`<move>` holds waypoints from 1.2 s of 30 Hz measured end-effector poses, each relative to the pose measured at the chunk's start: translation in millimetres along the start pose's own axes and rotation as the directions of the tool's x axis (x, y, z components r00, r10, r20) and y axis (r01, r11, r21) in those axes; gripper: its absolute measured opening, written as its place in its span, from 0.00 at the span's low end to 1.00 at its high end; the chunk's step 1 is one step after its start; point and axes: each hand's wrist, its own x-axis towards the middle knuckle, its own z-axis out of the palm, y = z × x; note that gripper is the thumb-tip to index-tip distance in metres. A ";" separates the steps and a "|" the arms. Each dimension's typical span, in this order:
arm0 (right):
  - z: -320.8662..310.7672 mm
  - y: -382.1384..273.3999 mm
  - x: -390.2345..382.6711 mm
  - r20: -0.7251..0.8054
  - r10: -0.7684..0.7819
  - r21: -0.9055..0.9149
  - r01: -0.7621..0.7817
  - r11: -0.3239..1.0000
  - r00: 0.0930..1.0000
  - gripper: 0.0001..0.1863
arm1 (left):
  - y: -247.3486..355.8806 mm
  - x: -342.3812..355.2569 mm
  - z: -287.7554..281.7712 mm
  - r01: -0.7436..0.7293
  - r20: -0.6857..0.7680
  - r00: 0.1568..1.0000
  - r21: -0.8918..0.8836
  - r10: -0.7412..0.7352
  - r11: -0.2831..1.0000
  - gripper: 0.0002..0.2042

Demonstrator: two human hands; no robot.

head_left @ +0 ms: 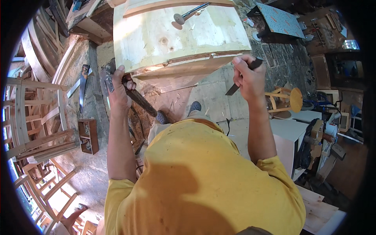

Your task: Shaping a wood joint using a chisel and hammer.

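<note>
A large pale wooden box [180,39] with a plywood top stands in front of me, its near edge split and rough. My left hand [120,86] is at its near left corner, closed round the dark wooden handle of a tool [141,103]. That tool's broad dark head lies beyond my fingers and is partly hidden. By the near right corner, my right hand [249,76] grips a flat dark metal bar [234,89], which sticks out above and below the fist. On the box top lies a metal rod with a round disc end [179,18], beside a long wooden strip [168,7].
A handsaw [83,86] and a small open wooden box [88,136] lie on the floor at left, near stacked wooden frames [35,117]. At right are a round-topped stool [295,100] and a blue-topped table [280,19]. Another person's leg [74,217] shows at lower left.
</note>
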 end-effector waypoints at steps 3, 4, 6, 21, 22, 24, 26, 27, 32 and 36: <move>16.1 4.9 -14.2 -0.053 -0.077 0.023 0.078 0.997 0.996 0.08 | 3.5 -0.9 1.3 0.045 -0.030 0.999 0.005 -0.045 0.999 0.14; 22.9 1.0 -18.0 -0.022 -0.154 -0.019 0.154 0.988 0.988 0.08 | 5.5 -1.3 2.5 0.059 -0.057 0.997 0.012 -0.058 0.998 0.13; 35.5 -11.2 -25.8 0.148 -0.443 0.042 0.442 0.896 0.884 0.10 | 9.7 -2.6 3.5 0.040 -0.032 0.999 0.024 -0.039 0.999 0.13; 122.8 -27.4 -46.7 0.531 -0.448 -0.064 0.561 0.825 0.719 0.18 | 49.1 -77.6 -63.7 -0.147 0.463 0.885 0.382 -0.051 0.912 0.31; 134.1 -14.4 -51.0 0.531 -0.464 -0.012 0.553 0.833 0.709 0.18 | 53.4 -92.8 -61.9 -0.082 0.490 0.863 0.373 -0.121 0.924 0.33; 154.4 7.8 -57.4 0.528 -0.485 0.044 0.548 0.835 0.697 0.19 | 48.9 -108.3 -46.9 0.028 0.547 0.821 0.246 -0.162 0.969 0.35; 168.5 22.3 -67.6 0.441 -0.523 0.079 0.549 0.832 0.729 0.21 | 45.1 -109.3 -33.3 0.056 0.624 0.746 0.287 -0.231 0.956 0.33; 172.6 26.2 -70.7 0.421 -0.533 0.093 0.549 0.831 0.734 0.21 | 43.0 -108.3 -27.6 0.059 0.625 0.743 0.291 -0.237 0.955 0.33; 170.6 32.7 -78.8 0.531 -0.175 0.311 0.001 0.950 0.829 0.25 | 33.7 -109.2 -14.4 0.029 0.714 0.656 0.301 -0.245 0.953 0.25; 149.2 48.2 -78.5 0.566 -0.080 0.337 -0.141 0.931 0.820 0.36 | 16.6 -116.0 -0.4 0.033 0.622 0.759 0.260 -0.193 0.965 0.25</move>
